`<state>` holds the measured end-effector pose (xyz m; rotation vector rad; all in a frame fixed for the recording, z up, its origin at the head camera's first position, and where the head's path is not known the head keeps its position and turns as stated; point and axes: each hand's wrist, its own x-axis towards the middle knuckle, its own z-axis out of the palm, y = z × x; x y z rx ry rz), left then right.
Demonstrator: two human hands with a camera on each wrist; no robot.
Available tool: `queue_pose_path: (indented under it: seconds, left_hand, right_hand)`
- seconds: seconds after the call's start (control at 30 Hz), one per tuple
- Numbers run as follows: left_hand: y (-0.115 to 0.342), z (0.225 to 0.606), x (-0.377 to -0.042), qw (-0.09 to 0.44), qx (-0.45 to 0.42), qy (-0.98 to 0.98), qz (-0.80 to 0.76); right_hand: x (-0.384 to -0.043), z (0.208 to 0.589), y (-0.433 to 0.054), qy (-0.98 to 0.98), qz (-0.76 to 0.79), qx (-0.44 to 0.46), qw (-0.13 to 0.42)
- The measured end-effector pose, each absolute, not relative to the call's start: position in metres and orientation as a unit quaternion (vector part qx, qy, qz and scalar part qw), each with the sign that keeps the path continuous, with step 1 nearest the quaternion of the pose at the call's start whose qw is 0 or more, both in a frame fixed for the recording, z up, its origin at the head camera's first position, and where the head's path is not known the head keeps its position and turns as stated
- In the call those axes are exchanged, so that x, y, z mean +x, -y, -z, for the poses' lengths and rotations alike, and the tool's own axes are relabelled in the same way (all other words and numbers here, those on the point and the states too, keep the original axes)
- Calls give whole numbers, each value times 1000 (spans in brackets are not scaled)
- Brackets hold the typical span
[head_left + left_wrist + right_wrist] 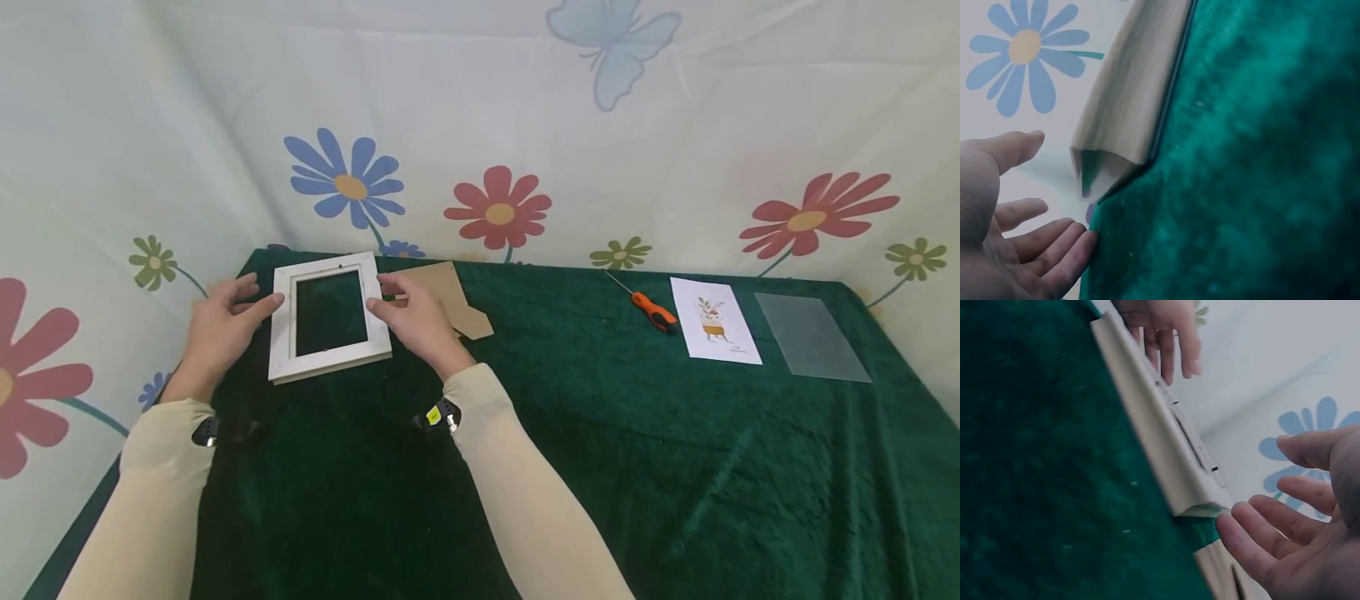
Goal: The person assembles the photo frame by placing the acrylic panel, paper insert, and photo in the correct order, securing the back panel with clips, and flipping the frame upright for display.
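The frame [330, 360] lay on the left portion of the surface [600, 467], between the left fingers [261, 308] and the right fingers [387, 312]. The board [444, 287] lay immediately right of the frame. Farther right, in sequence, lay the screwdriver [649, 308], card [716, 321] and sheet [813, 337]. The curtain [637, 167] hung behind.

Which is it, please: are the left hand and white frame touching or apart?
Apart: in the left wrist view, pale backdrop shows between the left hand and white frame.

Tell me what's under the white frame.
Green cloth shows through the opening of the frame. Whatever lies beneath its white borders is covered, so I cannot tell what is there.
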<state>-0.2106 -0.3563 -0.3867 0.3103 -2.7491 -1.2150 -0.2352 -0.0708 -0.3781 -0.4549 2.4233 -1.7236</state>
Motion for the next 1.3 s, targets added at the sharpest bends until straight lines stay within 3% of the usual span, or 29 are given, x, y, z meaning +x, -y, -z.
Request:
queue_pose_path:
  seconds: [0.3, 0.8, 1.3]
  left_hand:
    - [361, 395, -211, 36, 117, 905, 406]
    - [353, 396, -212, 22, 126, 911, 393]
    - [351, 397, -211, 29, 131, 889, 438]
  right_hand:
    - [-235, 387, 76, -817, 553, -157, 48]
    - [-238, 395, 77, -839, 516, -152, 81]
    - [-235, 394, 79, -833, 528, -149, 77]
